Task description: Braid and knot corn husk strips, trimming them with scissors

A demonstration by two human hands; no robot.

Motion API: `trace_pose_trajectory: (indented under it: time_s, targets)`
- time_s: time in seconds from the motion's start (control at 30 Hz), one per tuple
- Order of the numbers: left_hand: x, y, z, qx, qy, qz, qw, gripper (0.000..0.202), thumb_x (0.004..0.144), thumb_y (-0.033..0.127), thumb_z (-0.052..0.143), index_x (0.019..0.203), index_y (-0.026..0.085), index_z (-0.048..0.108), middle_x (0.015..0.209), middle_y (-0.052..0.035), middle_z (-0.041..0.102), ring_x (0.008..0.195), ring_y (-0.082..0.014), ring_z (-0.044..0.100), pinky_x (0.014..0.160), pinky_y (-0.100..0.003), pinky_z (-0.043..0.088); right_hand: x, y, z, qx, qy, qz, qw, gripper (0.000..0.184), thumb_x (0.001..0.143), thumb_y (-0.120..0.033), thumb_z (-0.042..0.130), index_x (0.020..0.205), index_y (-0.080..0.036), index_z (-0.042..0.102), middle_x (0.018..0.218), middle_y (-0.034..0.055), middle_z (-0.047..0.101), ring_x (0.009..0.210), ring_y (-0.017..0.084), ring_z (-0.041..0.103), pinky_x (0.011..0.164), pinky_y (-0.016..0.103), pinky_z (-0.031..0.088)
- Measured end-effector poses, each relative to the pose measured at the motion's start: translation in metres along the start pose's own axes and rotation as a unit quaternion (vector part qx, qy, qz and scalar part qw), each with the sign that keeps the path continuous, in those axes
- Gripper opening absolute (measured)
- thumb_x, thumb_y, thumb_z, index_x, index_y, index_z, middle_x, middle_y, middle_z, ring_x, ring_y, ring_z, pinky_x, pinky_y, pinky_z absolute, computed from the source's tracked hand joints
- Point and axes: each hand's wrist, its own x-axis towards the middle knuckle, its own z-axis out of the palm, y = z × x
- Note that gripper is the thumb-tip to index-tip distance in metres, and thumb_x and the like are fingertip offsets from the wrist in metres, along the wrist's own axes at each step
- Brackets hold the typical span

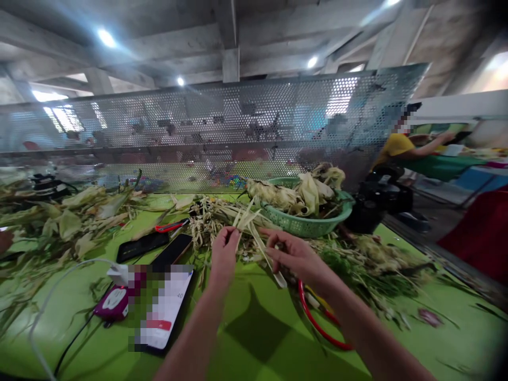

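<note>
My left hand [224, 253] is closed, thumb and fingers pinching pale corn husk strips [246, 222] that cross above its fingertips. My right hand [296, 258] is just to the right, its fingers bent against a long flat husk strip [265, 254]. That strip slants down to the right, with its lower end [281, 280] hanging over the green table [254, 354]. Behind both hands lies a heap of thin braided or knotted husk pieces [210, 222]. A red loop [313, 328] with a yellow part inside it lies partly under my right forearm.
A green plastic basket [317, 225] of husks stands behind my right hand. Loose husks [79, 211] cover the left side. Phones [143, 246], a red-and-black tool [171, 226], a lit screen [170, 312] and a purple device with cables [113, 304] lie left. A perforated metal screen [222, 132] stands behind; another person [400, 145] sits right.
</note>
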Motion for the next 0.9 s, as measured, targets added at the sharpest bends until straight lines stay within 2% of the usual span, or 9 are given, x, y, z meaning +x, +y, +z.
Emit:
trace_pose_trajectory:
  time_s: [0.07, 0.1, 0.2, 0.27, 0.37, 0.5, 0.6, 0.73, 0.9]
  targets:
    - [0.002, 0.002, -0.002, 0.026, 0.012, 0.018, 0.999, 0.022, 0.081, 0.038, 0.053, 0.085, 0.017, 0.059, 0.068, 0.0034, 0.051, 0.061, -0.0093, 0.042, 0.059, -0.021, 0.034, 0.0, -0.001, -0.016, -0.003, 0.043, 0.019, 0.999, 0.021, 0.078, -0.037, 0.062, 0.087, -0.02, 0.054, 0.125, 0.0104, 0.056, 0.043, 0.006, 0.052, 0.048, 0.027, 0.043]
    - [0.003, 0.003, -0.002, 0.045, 0.016, 0.029, 0.998, 0.021, 0.082, 0.037, 0.052, 0.085, 0.017, 0.059, 0.068, 0.003, 0.051, 0.062, -0.0096, 0.043, 0.06, -0.021, 0.034, 0.0, -0.001, -0.023, -0.011, 0.064, 0.02, 0.998, 0.024, 0.078, -0.037, 0.061, 0.093, -0.021, 0.054, 0.125, 0.0103, 0.057, 0.041, 0.004, 0.05, 0.048, 0.027, 0.042]
    - [0.0, 0.007, 0.001, 0.106, 0.022, 0.061, 0.992, 0.018, 0.084, 0.034, 0.05, 0.084, 0.017, 0.059, 0.07, 0.0019, 0.052, 0.064, -0.0107, 0.045, 0.061, -0.022, 0.035, 0.0, 0.0, -0.03, -0.028, 0.094, 0.015, 0.995, 0.031, 0.08, -0.039, 0.059, 0.103, -0.02, 0.054, 0.094, 0.0059, 0.067, 0.041, 0.006, 0.047, 0.049, 0.026, 0.04]
    - [-0.004, 0.01, 0.004, 0.136, 0.011, 0.083, 0.987, 0.017, 0.085, 0.031, 0.049, 0.085, 0.018, 0.058, 0.071, 0.0013, 0.054, 0.064, -0.0112, 0.046, 0.06, -0.022, 0.035, 0.0, 0.001, -0.023, -0.001, 0.088, 0.013, 0.996, 0.032, 0.08, -0.038, 0.058, 0.105, -0.019, 0.055, 0.072, 0.0018, 0.063, 0.047, 0.01, 0.051, 0.051, 0.026, 0.04]
    - [-0.014, 0.011, 0.009, 0.171, -0.012, 0.122, 0.978, 0.015, 0.087, 0.027, 0.047, 0.088, 0.018, 0.058, 0.076, -0.0005, 0.058, 0.067, -0.0123, 0.05, 0.064, -0.023, 0.038, 0.001, 0.002, 0.0, 0.085, 0.049, 0.04, 0.994, 0.032, 0.078, -0.036, 0.06, 0.104, -0.018, 0.055, 0.069, 0.0012, 0.062, 0.059, 0.014, 0.059, 0.057, 0.027, 0.043]
    - [-0.024, 0.012, 0.013, 0.219, -0.025, 0.181, 0.958, 0.017, 0.089, 0.023, 0.045, 0.092, 0.019, 0.06, 0.087, -0.0039, 0.063, 0.078, -0.0147, 0.055, 0.073, -0.026, 0.041, 0.004, 0.006, 0.02, 0.173, 0.031, 0.058, 0.983, 0.031, 0.075, -0.036, 0.064, 0.1, -0.019, 0.056, 0.088, 0.0044, 0.065, 0.075, 0.016, 0.063, 0.067, 0.028, 0.046]
    - [-0.028, 0.011, 0.015, 0.246, -0.036, 0.218, 0.944, 0.019, 0.089, 0.02, 0.045, 0.097, 0.02, 0.062, 0.093, -0.0051, 0.064, 0.084, -0.0158, 0.056, 0.077, -0.028, 0.042, 0.007, 0.012, 0.021, 0.171, 0.079, 0.038, 0.981, 0.028, 0.073, -0.04, 0.067, 0.088, -0.018, 0.059, 0.084, 0.0031, 0.063, 0.074, 0.015, 0.059, 0.069, 0.028, 0.046]
    - [-0.031, 0.01, 0.018, 0.276, -0.061, 0.242, 0.928, 0.024, 0.09, 0.019, 0.043, 0.104, 0.021, 0.062, 0.094, -0.0057, 0.063, 0.086, -0.0162, 0.056, 0.079, -0.029, 0.043, 0.011, 0.022, 0.014, 0.108, 0.146, 0.027, 0.983, 0.033, 0.072, -0.049, 0.066, 0.077, -0.016, 0.06, 0.066, -0.0001, 0.056, 0.058, 0.011, 0.045, 0.054, 0.024, 0.038]
    - [-0.026, 0.014, 0.016, 0.292, -0.133, 0.225, 0.92, 0.025, 0.091, 0.026, 0.041, 0.107, 0.021, 0.061, 0.098, -0.0067, 0.062, 0.089, -0.0176, 0.056, 0.081, -0.03, 0.043, 0.013, 0.026, 0.002, 0.052, 0.166, 0.012, 0.985, 0.034, 0.071, -0.049, 0.065, 0.078, -0.015, 0.066, 0.065, -0.0006, 0.058, 0.055, 0.011, 0.042, 0.052, 0.024, 0.032]
